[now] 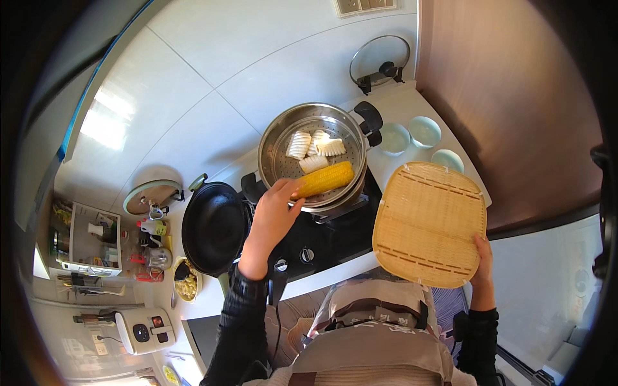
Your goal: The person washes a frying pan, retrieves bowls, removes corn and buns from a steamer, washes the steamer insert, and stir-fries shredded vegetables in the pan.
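My left hand [276, 212] reaches over the rim of a stainless steel steamer pot [271, 159], its fingers at the left end of a yellow corn cob [328, 178]. Whether the fingers grip the cob cannot be told. Several white ridged steamed rolls [298, 145] lie beside the corn on the perforated steamer tray [288, 170]. My right hand [483, 260] holds a flat woven bamboo tray [429, 224] by its right edge, to the right of the pot.
A black frying pan [215, 227] sits left of the steamer on the black gas stove [328, 241]. Pale blue bowls [394, 139] and a glass lid [380, 60] stand at the back right. A bowl of food [187, 284] and a white appliance [145, 330] are at the left.
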A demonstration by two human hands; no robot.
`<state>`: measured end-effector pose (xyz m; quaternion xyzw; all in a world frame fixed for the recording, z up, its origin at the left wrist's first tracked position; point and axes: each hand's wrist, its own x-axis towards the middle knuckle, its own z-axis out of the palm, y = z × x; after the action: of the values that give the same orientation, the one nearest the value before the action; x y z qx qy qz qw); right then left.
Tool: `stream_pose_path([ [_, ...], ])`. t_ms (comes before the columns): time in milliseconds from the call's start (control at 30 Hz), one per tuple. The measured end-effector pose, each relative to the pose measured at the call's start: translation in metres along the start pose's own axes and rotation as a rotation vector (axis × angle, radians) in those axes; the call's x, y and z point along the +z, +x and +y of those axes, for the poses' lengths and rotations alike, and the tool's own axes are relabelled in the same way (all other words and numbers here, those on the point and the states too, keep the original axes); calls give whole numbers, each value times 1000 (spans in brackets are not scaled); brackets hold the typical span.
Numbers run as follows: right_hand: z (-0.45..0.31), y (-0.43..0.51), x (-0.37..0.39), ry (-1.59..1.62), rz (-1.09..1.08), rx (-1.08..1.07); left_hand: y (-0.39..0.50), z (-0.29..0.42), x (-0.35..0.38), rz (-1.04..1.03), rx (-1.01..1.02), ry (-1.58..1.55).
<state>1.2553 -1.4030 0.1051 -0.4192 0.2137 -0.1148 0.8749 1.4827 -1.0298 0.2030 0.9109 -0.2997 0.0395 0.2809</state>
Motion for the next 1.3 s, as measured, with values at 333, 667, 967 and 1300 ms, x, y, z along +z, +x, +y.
stream_pose_path([
  [333,-29,53,-14,78,-228,163,94,0,63,-455,174,635],
  [667,-65,101,-35,88,-311,258,86,14,36,-370,-122,401],
  [967,-66,122,-33,288,-381,485,61,9,-40,-33,-401,-299],
  [1300,-75,104,-7,87,-532,370,4,34,-53,395,-220,-1204],
])
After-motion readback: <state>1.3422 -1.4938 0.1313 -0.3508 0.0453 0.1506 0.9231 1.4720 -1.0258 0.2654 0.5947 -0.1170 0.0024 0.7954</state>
